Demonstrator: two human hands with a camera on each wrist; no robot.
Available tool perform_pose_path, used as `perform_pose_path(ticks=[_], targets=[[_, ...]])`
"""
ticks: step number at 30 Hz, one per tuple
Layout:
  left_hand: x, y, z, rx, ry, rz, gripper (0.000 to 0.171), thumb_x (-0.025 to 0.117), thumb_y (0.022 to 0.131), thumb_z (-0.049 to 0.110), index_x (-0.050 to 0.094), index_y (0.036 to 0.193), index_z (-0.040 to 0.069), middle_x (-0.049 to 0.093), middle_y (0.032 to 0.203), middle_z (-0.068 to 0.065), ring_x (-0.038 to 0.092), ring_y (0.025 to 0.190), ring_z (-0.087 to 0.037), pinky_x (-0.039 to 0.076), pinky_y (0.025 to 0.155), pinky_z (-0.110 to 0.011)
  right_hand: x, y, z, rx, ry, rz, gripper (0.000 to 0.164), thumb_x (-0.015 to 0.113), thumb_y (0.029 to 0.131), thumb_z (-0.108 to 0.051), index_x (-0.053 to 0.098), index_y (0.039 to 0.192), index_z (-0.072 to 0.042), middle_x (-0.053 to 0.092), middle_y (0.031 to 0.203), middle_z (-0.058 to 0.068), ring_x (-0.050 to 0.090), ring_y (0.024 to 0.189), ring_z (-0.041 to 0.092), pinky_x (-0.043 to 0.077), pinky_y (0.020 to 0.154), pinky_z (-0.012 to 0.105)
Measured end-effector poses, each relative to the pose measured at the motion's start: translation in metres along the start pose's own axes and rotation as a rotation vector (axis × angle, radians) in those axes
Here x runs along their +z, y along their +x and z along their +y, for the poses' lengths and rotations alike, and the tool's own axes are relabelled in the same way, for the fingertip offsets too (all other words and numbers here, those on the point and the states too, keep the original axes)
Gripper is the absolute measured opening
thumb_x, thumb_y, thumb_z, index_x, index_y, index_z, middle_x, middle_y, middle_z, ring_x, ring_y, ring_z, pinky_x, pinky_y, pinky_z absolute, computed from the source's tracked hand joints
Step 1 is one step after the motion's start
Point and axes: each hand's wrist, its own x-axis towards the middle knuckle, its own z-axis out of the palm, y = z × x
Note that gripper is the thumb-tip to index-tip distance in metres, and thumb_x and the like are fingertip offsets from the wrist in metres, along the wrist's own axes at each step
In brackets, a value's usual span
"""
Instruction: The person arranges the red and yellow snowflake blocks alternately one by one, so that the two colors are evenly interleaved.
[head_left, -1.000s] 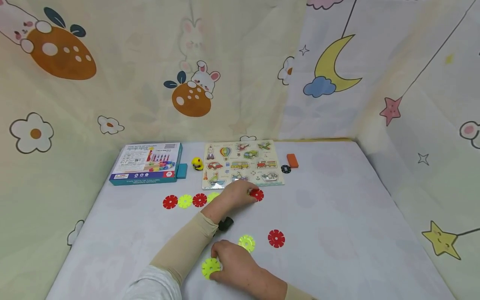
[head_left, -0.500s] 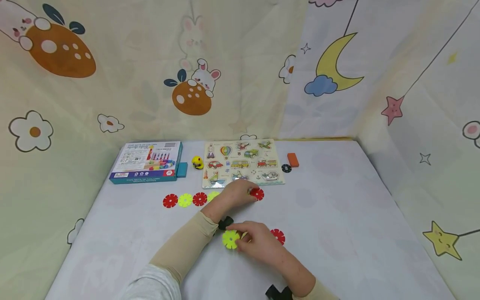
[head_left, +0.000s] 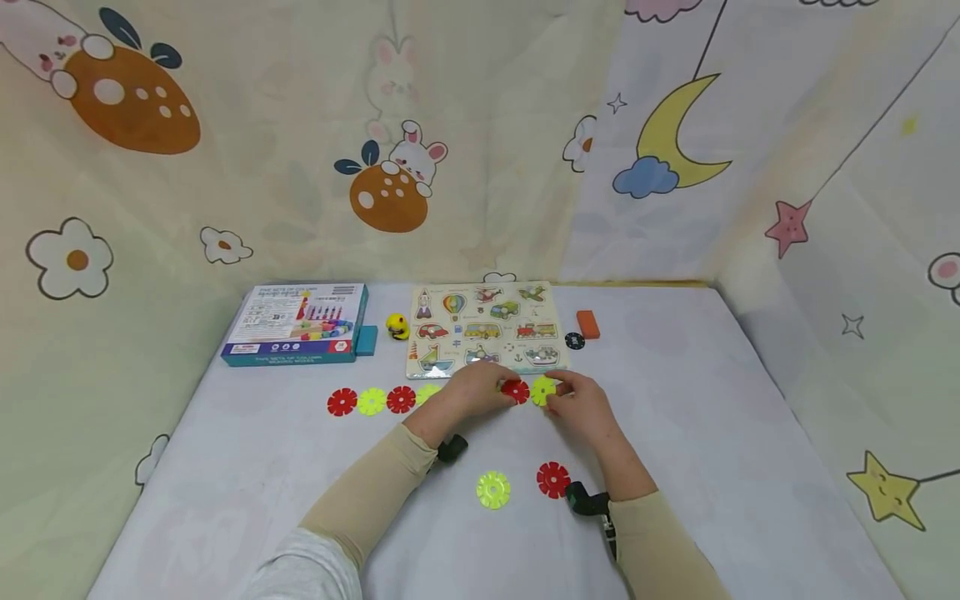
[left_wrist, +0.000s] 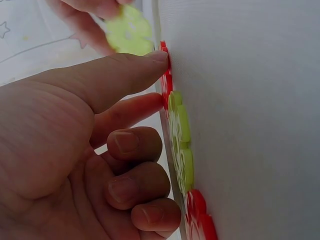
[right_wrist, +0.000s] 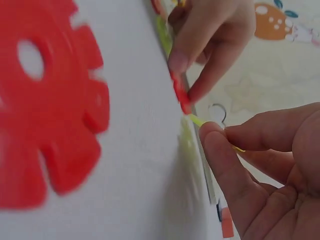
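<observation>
Near the puzzle board's front edge, my left hand (head_left: pixel 474 390) holds a red snowflake building disc (head_left: pixel 517 392) between thumb and index finger; its other fingers curl in, as the left wrist view shows. Just right of that disc, my right hand (head_left: pixel 588 407) pinches a yellow-green snowflake disc (head_left: pixel 542 390). In the right wrist view this yellow-green disc (right_wrist: pixel 196 120) is tilted, a little above the cloth. A row of alternating red (head_left: pixel 342 402) and yellow-green discs (head_left: pixel 371 402) runs leftward, partly hidden behind my left hand.
One loose yellow-green disc (head_left: pixel 493 490) and one red disc (head_left: pixel 553 480) lie nearer me. Behind the row are a wooden puzzle board (head_left: pixel 487 329), a boxed toy (head_left: pixel 292 325), a blue block (head_left: pixel 366 340), a yellow figurine (head_left: pixel 397 326), an orange block (head_left: pixel 588 324) and a black chip (head_left: pixel 574 341).
My right hand has carried the yellow-green disc from the near side, forward and right, to the right end of the row. My left hand has stayed on the red disc.
</observation>
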Motion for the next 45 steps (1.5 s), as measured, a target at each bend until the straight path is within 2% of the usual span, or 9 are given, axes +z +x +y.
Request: perform_pose_path(ticks=[6,13,17,25,32,37,41,43,45], targets=[[0.000,0.000,0.004,-0.001,0.008,-0.012,0.042,0.070,0.084,0.035,0.063,0.124,0.024,0.063,0.115,0.005,0.054,0.100,-0.012,0.043,0.085,-0.031,-0.007,0.011,0.005,0.016,-0.059,0.019,0.044,0.064,0.086,-0.012,0.056,0.129,-0.008,0.055,0.096,0.009,0.055,0.080,0.021,0.048,0.064,0.027],[-0.004,-0.001,0.008,-0.015,-0.003,-0.011,0.042,0.070,0.084,0.034,0.063,0.124,0.024,0.063,0.114,0.005,0.053,0.097,-0.012,0.043,0.083,-0.031,-0.006,0.012,0.010,-0.011,-0.229,0.045,0.042,0.066,0.085,-0.012,0.059,0.125,-0.001,0.056,0.100,0.010,0.049,0.092,0.025,0.046,0.072,0.032],[-0.003,0.002,0.009,0.003,-0.014,-0.006,0.042,0.071,0.083,0.033,0.064,0.123,0.022,0.063,0.113,0.004,0.052,0.095,-0.012,0.043,0.083,-0.031,-0.005,0.013,0.011,0.004,-0.229,0.036,0.041,0.066,0.086,-0.014,0.059,0.125,-0.003,0.056,0.103,0.010,0.048,0.094,0.025,0.047,0.075,0.032],[0.000,0.017,0.020,0.107,-0.029,0.044,0.039,0.071,0.083,0.031,0.066,0.119,0.015,0.065,0.111,0.003,0.054,0.093,-0.013,0.044,0.084,-0.030,-0.005,0.018,0.013,0.011,-0.231,0.007,0.039,0.064,0.086,-0.013,0.060,0.125,-0.005,0.056,0.104,0.010,0.049,0.094,0.025,0.048,0.077,0.034],[0.002,0.021,0.026,0.054,-0.059,0.015,0.039,0.072,0.082,0.030,0.066,0.118,0.014,0.065,0.111,0.000,0.054,0.092,-0.014,0.045,0.080,-0.029,-0.001,0.016,0.013,-0.031,-0.242,-0.024,0.038,0.063,0.087,-0.014,0.061,0.124,-0.006,0.057,0.103,0.009,0.050,0.091,0.024,0.047,0.077,0.034],[0.006,0.020,0.025,0.045,-0.052,0.019,0.042,0.072,0.083,0.031,0.064,0.121,0.016,0.064,0.115,0.001,0.055,0.099,-0.014,0.045,0.084,-0.030,-0.008,0.000,0.009,-0.025,-0.228,-0.080,0.041,0.066,0.087,-0.022,0.058,0.125,-0.009,0.056,0.094,0.005,0.051,0.084,0.020,0.047,0.069,0.030],[0.007,0.020,0.025,0.047,-0.062,0.014,0.043,0.072,0.083,0.031,0.063,0.123,0.017,0.063,0.117,0.002,0.055,0.102,-0.013,0.044,0.087,-0.031,-0.010,-0.029,0.009,0.006,-0.218,-0.153,0.032,0.073,0.083,-0.025,0.063,0.111,-0.014,0.055,0.084,0.002,0.051,0.077,0.018,0.045,0.063,0.029],[0.007,0.020,0.026,0.052,-0.062,0.014,0.042,0.071,0.084,0.031,0.064,0.123,0.017,0.063,0.117,0.003,0.055,0.100,-0.012,0.044,0.087,-0.031,-0.008,-0.046,0.010,-0.004,-0.263,-0.195,0.031,0.077,0.078,-0.028,0.064,0.103,-0.014,0.054,0.080,0.002,0.050,0.074,0.018,0.044,0.061,0.030],[0.008,0.020,0.027,0.058,-0.055,0.019,0.041,0.070,0.085,0.030,0.064,0.123,0.017,0.063,0.116,0.003,0.054,0.097,-0.012,0.044,0.086,-0.030,-0.005,-0.062,0.013,-0.029,-0.341,-0.223,0.039,0.082,0.072,-0.032,0.063,0.101,-0.014,0.053,0.080,0.001,0.049,0.074,0.017,0.045,0.061,0.030]])
